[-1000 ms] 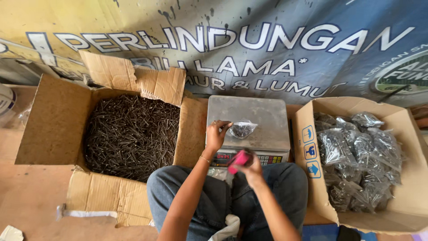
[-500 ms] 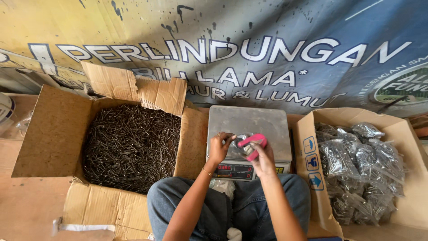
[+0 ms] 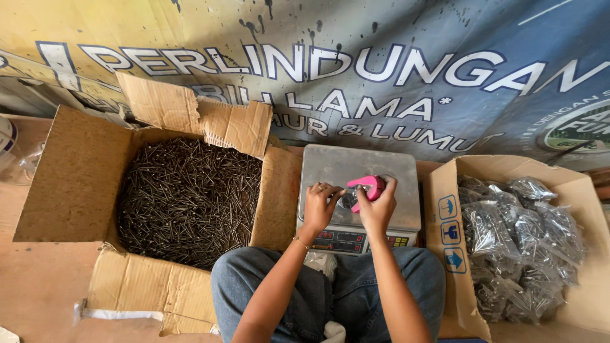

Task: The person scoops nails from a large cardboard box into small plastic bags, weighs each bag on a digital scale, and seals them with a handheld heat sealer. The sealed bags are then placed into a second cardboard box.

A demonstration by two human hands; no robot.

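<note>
Head view: right hand (image 3: 379, 206) clamped on pink stapler (image 3: 368, 188); left hand (image 3: 319, 204) pinching small clear bag (image 3: 349, 199).

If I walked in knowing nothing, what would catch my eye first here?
Probably the big open cardboard box on the left, heaped with dark nails. In the middle, over a metal scale, the right hand holds a pink stapler against a small clear bag that the left hand steadies. On the right, another box holds filled bags.
</note>
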